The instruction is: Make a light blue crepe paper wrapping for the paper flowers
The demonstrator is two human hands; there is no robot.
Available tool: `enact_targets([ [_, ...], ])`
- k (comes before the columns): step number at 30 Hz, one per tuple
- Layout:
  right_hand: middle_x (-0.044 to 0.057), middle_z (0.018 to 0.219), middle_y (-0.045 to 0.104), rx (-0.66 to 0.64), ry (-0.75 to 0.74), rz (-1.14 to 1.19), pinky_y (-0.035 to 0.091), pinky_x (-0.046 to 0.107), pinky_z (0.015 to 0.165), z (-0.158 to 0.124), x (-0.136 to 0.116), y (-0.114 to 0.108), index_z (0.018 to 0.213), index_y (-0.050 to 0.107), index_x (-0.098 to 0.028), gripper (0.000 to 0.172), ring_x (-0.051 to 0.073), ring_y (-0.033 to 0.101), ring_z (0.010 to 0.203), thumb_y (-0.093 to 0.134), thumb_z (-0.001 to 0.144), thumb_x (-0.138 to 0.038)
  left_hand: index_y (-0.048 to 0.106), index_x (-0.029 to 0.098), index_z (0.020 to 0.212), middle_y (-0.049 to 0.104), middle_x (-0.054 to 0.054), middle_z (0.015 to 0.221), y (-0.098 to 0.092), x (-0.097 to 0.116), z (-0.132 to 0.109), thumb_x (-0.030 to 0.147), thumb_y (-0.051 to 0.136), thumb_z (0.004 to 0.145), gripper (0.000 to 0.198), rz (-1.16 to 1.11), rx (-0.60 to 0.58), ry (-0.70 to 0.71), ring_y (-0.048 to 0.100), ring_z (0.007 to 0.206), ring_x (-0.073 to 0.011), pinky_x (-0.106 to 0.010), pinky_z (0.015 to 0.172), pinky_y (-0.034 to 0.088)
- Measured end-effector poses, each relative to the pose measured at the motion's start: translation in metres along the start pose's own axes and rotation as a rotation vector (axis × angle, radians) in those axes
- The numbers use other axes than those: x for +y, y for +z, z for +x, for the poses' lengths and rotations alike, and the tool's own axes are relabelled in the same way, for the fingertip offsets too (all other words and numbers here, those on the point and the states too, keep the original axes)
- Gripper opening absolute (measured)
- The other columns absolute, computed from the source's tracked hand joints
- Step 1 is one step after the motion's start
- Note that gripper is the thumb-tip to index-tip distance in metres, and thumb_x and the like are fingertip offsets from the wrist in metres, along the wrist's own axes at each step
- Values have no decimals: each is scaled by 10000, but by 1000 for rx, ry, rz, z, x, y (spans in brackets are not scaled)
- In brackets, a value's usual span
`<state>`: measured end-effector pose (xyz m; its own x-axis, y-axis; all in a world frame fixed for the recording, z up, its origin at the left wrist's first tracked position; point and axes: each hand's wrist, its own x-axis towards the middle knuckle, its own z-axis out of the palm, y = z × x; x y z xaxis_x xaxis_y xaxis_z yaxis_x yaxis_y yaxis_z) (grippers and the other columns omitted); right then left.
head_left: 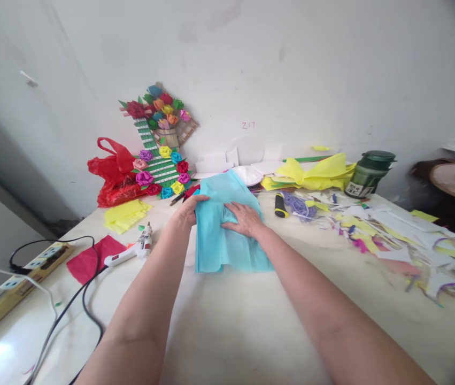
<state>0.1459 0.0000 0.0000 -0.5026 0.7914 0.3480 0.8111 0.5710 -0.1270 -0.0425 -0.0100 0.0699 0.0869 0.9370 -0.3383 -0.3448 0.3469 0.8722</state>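
Note:
A light-blue sheet (215,243) of thin, cloth-like material lies folded in the middle of the table, its far end reaching toward the papers by the wall. My left hand (190,208) pinches its left edge, with the thumb on top and the other fingers partly hidden. My right hand (245,218) rests on the sheet's right half, fingers spread and pressing down beside a small raised crease. A hot glue gun (133,248) lies on the table to the left of my left forearm.
Left are a power strip (18,286), cables, a red square (97,259), yellow pieces (126,215) and a red plastic bag (115,176). Paper-flower decorations (163,144) lean on the wall. Right are a box cutter (280,206), purple yarn (300,206), a green bottle (369,174) and paper scraps (395,235).

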Motion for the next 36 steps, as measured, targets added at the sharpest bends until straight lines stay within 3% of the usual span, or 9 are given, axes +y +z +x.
enact_targets([
  [4,94,1364,376,5,2,7,338,413,913,0,0,0,1368,287,-236,800,300,439,1121,329,736,-724,599,87,995,690,-102,726,-1,4,7,158,550,683,324,-107,-60,5,665,711,-254,-409,762,533],
  [9,96,1363,376,5,-1,2,333,409,915,1,1,1,1366,291,-230,799,291,436,1126,327,738,-723,606,101,981,693,-118,795,-8,5,19,379,565,717,386,-155,-146,35,659,767,-273,-420,776,523],
  [16,91,1369,368,2,2,-13,328,394,927,0,-1,0,1368,291,-226,787,272,429,1139,335,748,-709,613,116,977,696,-79,754,2,6,15,263,590,705,310,-29,-121,133,660,756,-251,-377,751,538],
  [21,98,1367,369,-8,10,-7,324,404,930,0,-1,0,1371,284,-230,791,277,429,1141,332,746,-713,626,93,943,694,-80,725,6,12,16,165,568,701,259,59,-140,84,661,747,-243,-355,742,540],
  [25,97,1367,369,6,6,8,327,412,931,0,0,0,1368,288,-231,800,291,433,1136,322,739,-724,625,106,952,693,-81,732,4,16,18,228,600,701,280,64,-136,87,662,756,-248,-361,739,541],
  [28,92,1365,374,14,10,12,337,413,924,-1,0,0,1364,297,-236,794,296,444,1124,320,739,-725,624,127,952,691,-85,758,2,17,17,368,605,720,336,52,-149,91,660,775,-247,-356,735,538],
  [32,92,1367,371,8,16,-2,337,401,925,0,0,0,1368,290,-239,789,284,437,1133,329,742,-718,620,152,922,686,-82,747,-5,18,14,559,565,705,465,54,-43,136,660,757,-237,-339,701,541],
  [36,89,1367,370,9,11,-5,336,396,928,0,0,0,1367,291,-234,790,280,437,1133,322,744,-719,608,154,870,663,-56,646,-18,21,18,521,565,733,394,43,120,166,655,646,-194,-298,637,546],
])
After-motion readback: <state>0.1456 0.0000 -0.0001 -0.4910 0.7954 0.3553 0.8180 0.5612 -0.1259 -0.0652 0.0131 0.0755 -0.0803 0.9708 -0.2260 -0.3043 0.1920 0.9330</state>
